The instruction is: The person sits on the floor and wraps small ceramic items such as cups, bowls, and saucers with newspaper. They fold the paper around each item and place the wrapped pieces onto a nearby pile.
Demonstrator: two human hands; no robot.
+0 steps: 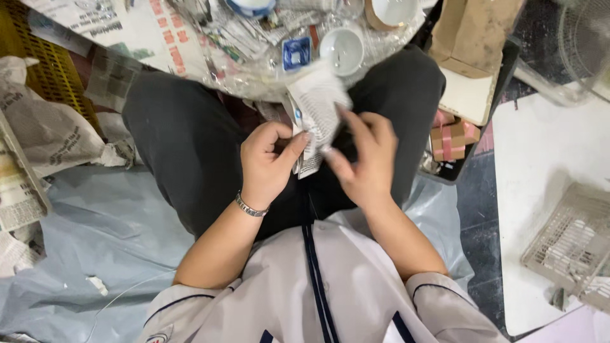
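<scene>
I sit with my knees apart in dark trousers and hold a crumpled piece of newspaper [316, 109] over my lap. My left hand [270, 160], with a metal bracelet on the wrist, pinches the paper's lower edge between thumb and fingers. My right hand [363, 160] touches the paper from the right with spread fingers. Whether something is wrapped inside the paper is hidden. Just beyond the paper lie a white cup [341, 51] and a small blue-and-white packet [296, 53] on clear plastic wrap.
More newspaper sheets [44, 136] lie at the left beside a yellow crate [38, 67]. A cardboard box [473, 32] and small pink ribboned boxes [450, 140] sit at the right. A wire basket [569, 238] rests on a white board. Grey plastic sheeting [108, 248] covers the floor.
</scene>
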